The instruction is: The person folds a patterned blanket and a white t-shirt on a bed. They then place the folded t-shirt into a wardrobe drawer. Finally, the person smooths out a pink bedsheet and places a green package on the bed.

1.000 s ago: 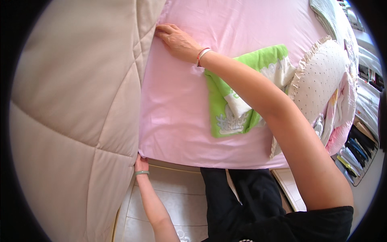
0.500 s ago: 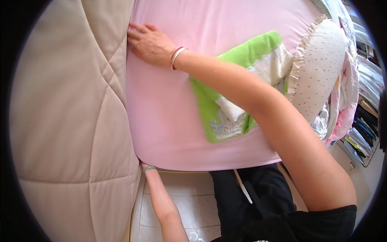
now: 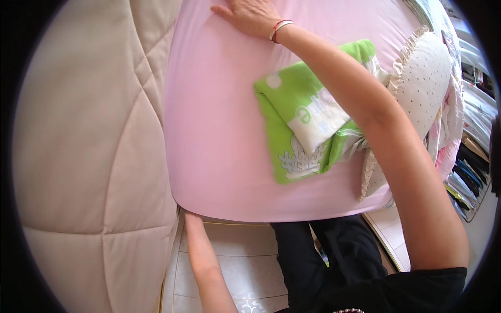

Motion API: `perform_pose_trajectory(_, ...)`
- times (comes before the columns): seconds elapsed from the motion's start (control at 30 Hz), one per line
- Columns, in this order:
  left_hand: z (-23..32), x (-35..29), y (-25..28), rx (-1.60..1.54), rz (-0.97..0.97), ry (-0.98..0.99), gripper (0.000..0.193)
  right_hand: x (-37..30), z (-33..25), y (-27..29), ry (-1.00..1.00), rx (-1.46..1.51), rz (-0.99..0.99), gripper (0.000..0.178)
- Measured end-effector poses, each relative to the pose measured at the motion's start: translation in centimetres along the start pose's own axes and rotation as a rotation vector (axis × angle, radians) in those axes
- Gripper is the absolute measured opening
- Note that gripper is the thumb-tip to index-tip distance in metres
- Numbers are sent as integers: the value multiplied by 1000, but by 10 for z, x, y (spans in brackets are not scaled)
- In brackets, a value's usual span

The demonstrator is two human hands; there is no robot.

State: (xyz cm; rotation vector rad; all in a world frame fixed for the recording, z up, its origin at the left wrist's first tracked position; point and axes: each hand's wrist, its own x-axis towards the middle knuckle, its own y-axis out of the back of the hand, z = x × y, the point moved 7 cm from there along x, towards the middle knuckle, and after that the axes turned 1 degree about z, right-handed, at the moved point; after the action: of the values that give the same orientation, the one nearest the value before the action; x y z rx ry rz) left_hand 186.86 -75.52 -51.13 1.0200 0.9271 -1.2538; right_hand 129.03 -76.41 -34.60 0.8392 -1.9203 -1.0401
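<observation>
A pink sheet is stretched over a mattress in front of me. My right hand lies flat on it at the far top edge, fingers apart, holding nothing; thin bracelets circle its wrist. My left hand reaches up from below to the near left corner of the mattress. Its fingers are hidden under the sheet's edge, so I cannot tell its grip. A folded green and white blanket rests on the sheet under my right forearm.
A beige quilted padded surface rises along the mattress's left side. A white dotted pillow with a frill lies at the right. Pale floor tiles show below, and shelves of folded clothes stand at the far right.
My right hand has slid from the sheet's left edge by the quilted surface toward the top middle. My left hand has stayed at the near corner, its fingers now hidden under the edge.
</observation>
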Motion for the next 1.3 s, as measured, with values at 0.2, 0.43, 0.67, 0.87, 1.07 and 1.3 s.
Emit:
perform_pose_trajectory(0.2, 13, 0, 4, 29, 3, -29, 53, -110, -195, -35, 343, -76, -319, 75)
perform_pose_trajectory(0.43, 5, -132, 64, 480, 547, -590, 53, -328, -322, -15, 732, 566, -625, 61)
perform_pose_trajectory(0.67, 14, -244, -175, 1397, -15, -1370, 53, -239, -149, 134, 299, 407, -358, 43)
perform_pose_trajectory(0.87, -19, -210, -176, 1582, 351, -1227, 64, -185, 43, 165, -163, -168, -416, 88)
perform_pose_trajectory(1.07, -95, -228, -191, 717, -280, -813, 69, -235, -20, 168, -121, -35, -631, 112)
perform_pose_trajectory(1.3, -154, -295, -225, 361, -551, -137, 57, -322, -56, 187, -399, 524, -780, 102)
